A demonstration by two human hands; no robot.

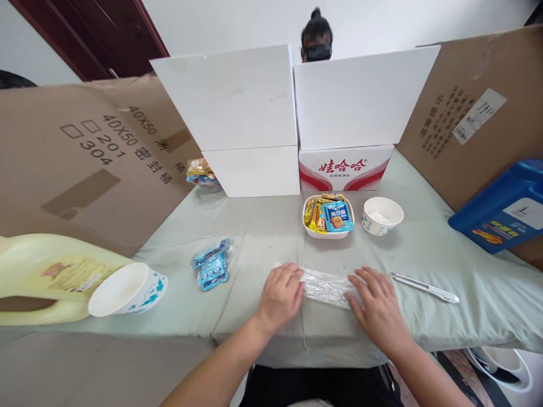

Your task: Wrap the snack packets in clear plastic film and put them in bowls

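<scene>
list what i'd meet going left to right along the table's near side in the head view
Pale yellow jug, white bowl, blue packets, left hand, crumpled clear plastic, right hand, white-and-silver tool.

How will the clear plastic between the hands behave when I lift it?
The clear plastic is probably floppy: it looks thin and wrinkled. It's likely light for its size, being see-through film. Lifted by only the end near the left hand, it would probably sag at the end near the right hand, given its long strip shape.
</scene>
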